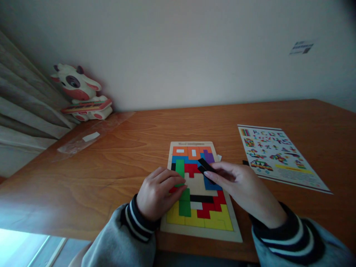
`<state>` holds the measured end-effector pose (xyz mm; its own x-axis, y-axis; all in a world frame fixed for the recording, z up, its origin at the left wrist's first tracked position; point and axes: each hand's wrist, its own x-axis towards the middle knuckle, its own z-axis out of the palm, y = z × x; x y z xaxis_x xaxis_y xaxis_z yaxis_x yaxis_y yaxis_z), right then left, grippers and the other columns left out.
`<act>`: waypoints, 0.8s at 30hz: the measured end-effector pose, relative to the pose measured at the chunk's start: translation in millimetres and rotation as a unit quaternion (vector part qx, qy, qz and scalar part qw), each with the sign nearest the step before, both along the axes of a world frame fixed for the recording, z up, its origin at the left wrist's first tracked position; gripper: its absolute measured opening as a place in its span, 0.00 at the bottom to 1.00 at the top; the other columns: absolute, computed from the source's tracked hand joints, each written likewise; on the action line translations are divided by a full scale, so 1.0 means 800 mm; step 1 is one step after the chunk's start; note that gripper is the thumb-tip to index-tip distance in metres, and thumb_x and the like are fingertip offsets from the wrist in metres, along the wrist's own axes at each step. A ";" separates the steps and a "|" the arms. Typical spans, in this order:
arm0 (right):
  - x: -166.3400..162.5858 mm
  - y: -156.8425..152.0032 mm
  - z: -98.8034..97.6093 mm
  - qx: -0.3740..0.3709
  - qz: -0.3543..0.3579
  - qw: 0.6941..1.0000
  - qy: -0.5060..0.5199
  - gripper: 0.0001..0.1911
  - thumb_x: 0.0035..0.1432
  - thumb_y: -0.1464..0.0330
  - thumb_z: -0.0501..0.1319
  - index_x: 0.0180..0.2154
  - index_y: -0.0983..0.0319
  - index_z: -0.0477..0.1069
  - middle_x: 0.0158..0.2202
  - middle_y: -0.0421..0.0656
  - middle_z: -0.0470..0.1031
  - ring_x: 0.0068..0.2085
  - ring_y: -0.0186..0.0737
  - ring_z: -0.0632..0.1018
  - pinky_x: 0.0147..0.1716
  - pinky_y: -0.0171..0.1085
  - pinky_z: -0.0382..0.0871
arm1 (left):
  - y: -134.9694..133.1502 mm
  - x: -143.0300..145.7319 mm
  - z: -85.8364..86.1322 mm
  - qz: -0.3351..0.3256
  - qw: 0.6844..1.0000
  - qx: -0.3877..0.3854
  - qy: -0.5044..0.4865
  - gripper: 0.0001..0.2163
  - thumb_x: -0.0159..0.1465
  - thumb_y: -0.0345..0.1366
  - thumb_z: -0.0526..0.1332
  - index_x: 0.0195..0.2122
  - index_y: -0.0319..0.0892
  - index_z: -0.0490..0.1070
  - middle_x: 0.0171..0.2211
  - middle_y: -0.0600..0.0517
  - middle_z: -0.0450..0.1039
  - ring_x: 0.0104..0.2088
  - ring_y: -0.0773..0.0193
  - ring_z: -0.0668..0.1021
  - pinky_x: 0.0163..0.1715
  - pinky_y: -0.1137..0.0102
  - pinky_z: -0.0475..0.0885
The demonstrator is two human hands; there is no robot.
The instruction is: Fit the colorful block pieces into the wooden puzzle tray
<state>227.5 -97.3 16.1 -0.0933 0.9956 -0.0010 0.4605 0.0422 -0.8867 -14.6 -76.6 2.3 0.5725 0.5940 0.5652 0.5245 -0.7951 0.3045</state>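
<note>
A wooden puzzle board (236, 233) lies on the table in front of me, mostly filled with coloured blocks in orange, blue, red, yellow, green and black. My left hand (158, 193) rests on the board's left side, fingers curled on a green block (180, 168) that stands up from the board. My right hand (244, 187) reaches in from the right and pinches a black block (205, 165) tilted above the middle of the board. A bare gap in the board (196, 184) shows between the two hands.
A printed pattern sheet (275, 155) lies to the right of the board. A cow-shaped toy (80, 92) sits at the back left by the curtain. A clear plastic wrapper (91, 137) lies near it. The table's near edge runs just below the board.
</note>
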 end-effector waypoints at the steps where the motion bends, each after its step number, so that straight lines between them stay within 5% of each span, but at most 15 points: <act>1: -0.002 0.000 0.001 0.001 0.005 1.000 -0.006 0.12 0.59 0.60 0.61 0.39 0.58 0.77 0.35 0.42 0.82 0.34 0.41 0.81 0.33 0.38 0.75 | 0.000 0.000 0.000 0.001 1.000 -0.001 -0.002 0.04 0.64 0.34 0.63 0.39 0.43 0.75 0.35 0.50 0.77 0.34 0.63 0.78 0.35 0.68 0.77; 7: -0.018 0.000 0.003 0.025 0.097 0.992 -0.073 0.08 0.61 0.64 0.61 0.38 0.55 0.79 0.34 0.39 0.82 0.33 0.37 0.80 0.33 0.35 0.72 | 0.000 0.002 -0.001 -0.006 1.000 0.009 -0.016 0.07 0.63 0.34 0.63 0.43 0.42 0.74 0.36 0.49 0.78 0.35 0.63 0.78 0.36 0.67 0.77; 12: -0.034 0.001 -0.014 0.116 0.106 0.980 -0.120 0.10 0.59 0.72 0.62 0.41 0.56 0.79 0.41 0.42 0.81 0.41 0.41 0.79 0.44 0.43 0.72 | 0.001 0.002 -0.002 -0.007 1.000 -0.012 0.004 0.03 0.63 0.32 0.62 0.36 0.42 0.75 0.38 0.49 0.78 0.36 0.62 0.78 0.37 0.66 0.77; 18: -0.038 0.004 -0.021 0.151 0.120 0.970 -0.149 0.12 0.60 0.74 0.61 0.41 0.55 0.79 0.42 0.41 0.80 0.42 0.42 0.78 0.46 0.45 0.71 | 0.002 -0.002 -0.003 0.056 0.997 -0.043 0.004 0.05 0.62 0.30 0.61 0.36 0.42 0.76 0.38 0.48 0.77 0.37 0.61 0.78 0.38 0.64 0.76; 24: -0.003 0.008 -0.007 0.173 0.028 0.970 -0.167 0.12 0.64 0.66 0.57 0.43 0.58 0.78 0.43 0.45 0.77 0.42 0.42 0.78 0.45 0.42 0.73 | -0.001 0.003 -0.001 -0.064 0.997 -0.039 0.034 0.08 0.64 0.30 0.60 0.42 0.42 0.76 0.43 0.47 0.78 0.41 0.60 0.77 0.41 0.62 0.77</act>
<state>225.3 -91.1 10.8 -0.1993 0.9353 0.2924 0.7076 0.3438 -0.6173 -12.3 -77.2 1.4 0.6826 0.5539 0.4767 0.4412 -0.8324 0.3354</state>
